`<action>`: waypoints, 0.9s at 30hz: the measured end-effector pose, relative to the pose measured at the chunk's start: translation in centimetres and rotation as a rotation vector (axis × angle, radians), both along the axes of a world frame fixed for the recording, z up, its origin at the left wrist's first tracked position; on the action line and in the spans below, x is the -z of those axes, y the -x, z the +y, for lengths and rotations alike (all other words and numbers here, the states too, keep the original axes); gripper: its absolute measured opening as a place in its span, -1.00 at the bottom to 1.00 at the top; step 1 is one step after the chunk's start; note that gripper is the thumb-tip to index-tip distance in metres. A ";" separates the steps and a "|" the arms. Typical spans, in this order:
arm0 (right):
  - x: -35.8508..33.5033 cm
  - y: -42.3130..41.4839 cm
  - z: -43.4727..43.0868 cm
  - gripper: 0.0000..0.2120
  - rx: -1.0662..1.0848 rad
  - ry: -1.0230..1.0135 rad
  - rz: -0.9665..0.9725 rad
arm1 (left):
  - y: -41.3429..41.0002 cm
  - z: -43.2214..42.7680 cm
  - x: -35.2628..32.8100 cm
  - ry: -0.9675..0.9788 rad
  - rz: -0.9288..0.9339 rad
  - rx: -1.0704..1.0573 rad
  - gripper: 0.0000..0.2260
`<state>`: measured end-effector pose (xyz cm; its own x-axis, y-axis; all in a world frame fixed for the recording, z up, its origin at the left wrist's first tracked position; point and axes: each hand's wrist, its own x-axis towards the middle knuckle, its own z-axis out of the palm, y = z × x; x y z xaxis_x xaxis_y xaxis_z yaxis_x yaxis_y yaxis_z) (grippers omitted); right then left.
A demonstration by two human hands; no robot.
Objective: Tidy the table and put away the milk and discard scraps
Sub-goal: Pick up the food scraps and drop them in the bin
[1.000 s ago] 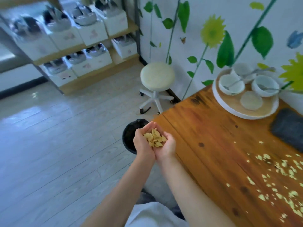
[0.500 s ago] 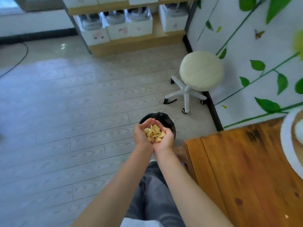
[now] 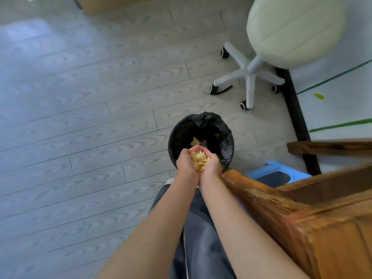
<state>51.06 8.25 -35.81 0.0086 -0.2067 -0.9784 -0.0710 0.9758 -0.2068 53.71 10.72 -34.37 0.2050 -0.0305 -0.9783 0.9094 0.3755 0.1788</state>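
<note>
Your two hands, cupped together round one load of scraps, over one bin.

Head view: your left hand (image 3: 186, 162) and right hand (image 3: 213, 165) press side by side, fingers curled up around a single heap of yellow scraps (image 3: 199, 161), held above the one black-lined bin (image 3: 227, 141) on the floor. A few more scraps lie at its bottom. One table (image 3: 302, 218) corner sits near right, just beside your right forearm. One blue stool (image 3: 277, 168) shows under it, right of the bin. One white stool (image 3: 293, 31) stands far right, four casters visible.
</note>
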 end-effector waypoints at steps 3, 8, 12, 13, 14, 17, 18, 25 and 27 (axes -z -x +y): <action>1.1 -0.6 -0.8 -0.79 0.090 0.030 0.044 | -1.0 -0.5 1.1 0.024 0.010 0.099 -0.79; -0.6 -0.7 -2.2 -0.52 0.222 0.027 0.039 | -2.1 -1.1 -0.1 0.048 0.003 0.317 -0.58; -0.9 -0.6 -2.0 -0.45 0.245 0.012 0.011 | -2.1 -0.9 0.0 0.037 0.012 0.342 -0.48; -1.0 -0.7 -1.9 -0.45 0.254 0.023 0.011 | -2.0 -0.9 0.0 0.033 0.011 0.341 -0.47; -1.0 -0.7 -1.9 -0.45 0.260 0.029 0.016 | -1.9 -1.0 -0.3 0.030 0.009 0.344 -0.47; -2.2 -0.6 -1.8 -0.46 0.273 0.043 0.028 | -1.6 -0.9 -1.6 0.041 0.015 0.349 -0.47; -2.6 -0.6 -1.7 -0.46 0.271 0.047 0.021 | -1.6 -0.8 -2.0 0.048 0.008 0.354 -0.47; -9.4 -1.0 -1.4 -0.48 0.269 0.088 -0.040 | -2.0 0.0 -8.0 0.079 -0.062 0.379 -0.50; -12.1 -1.0 -1.0 -0.49 0.263 0.103 -0.067 | -2.2 0.4 -10.4 0.083 -0.088 0.393 -0.51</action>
